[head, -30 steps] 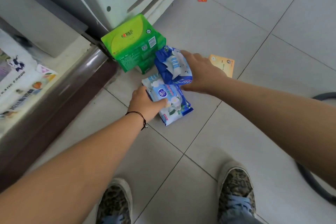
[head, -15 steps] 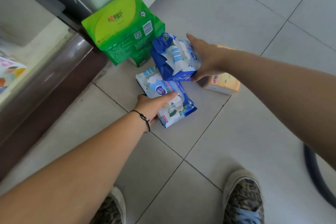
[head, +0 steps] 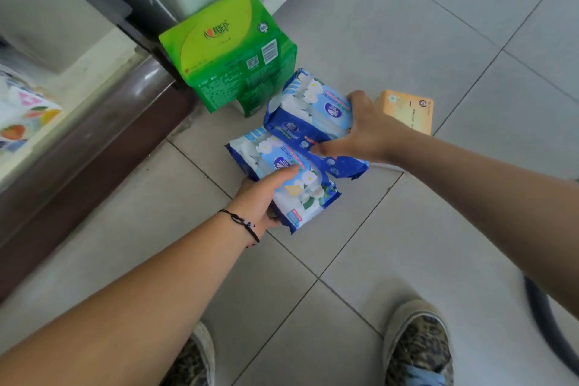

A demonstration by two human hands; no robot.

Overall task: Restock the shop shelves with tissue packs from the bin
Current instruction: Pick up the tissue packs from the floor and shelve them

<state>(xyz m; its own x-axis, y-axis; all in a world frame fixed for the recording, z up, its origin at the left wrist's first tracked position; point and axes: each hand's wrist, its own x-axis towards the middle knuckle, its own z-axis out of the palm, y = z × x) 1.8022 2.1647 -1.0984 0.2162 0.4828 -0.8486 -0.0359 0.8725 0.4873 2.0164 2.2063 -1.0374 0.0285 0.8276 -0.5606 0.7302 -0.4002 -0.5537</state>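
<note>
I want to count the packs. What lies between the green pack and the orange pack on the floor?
In the head view, a blue tissue pack gripped by the right hand lies between the green pack and the orange pack.

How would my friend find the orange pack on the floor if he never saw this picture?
Start at the big green tissue pack leaning against the white cabinet. Go right, past the two blue flowery packs, to the right hand. Just behind that hand lies the orange pack, flat on the tiles: the only orange one, and nobody holds it.

Bright, even daylight, soft shadows, slight blur, wide-angle bending at edges.
</note>
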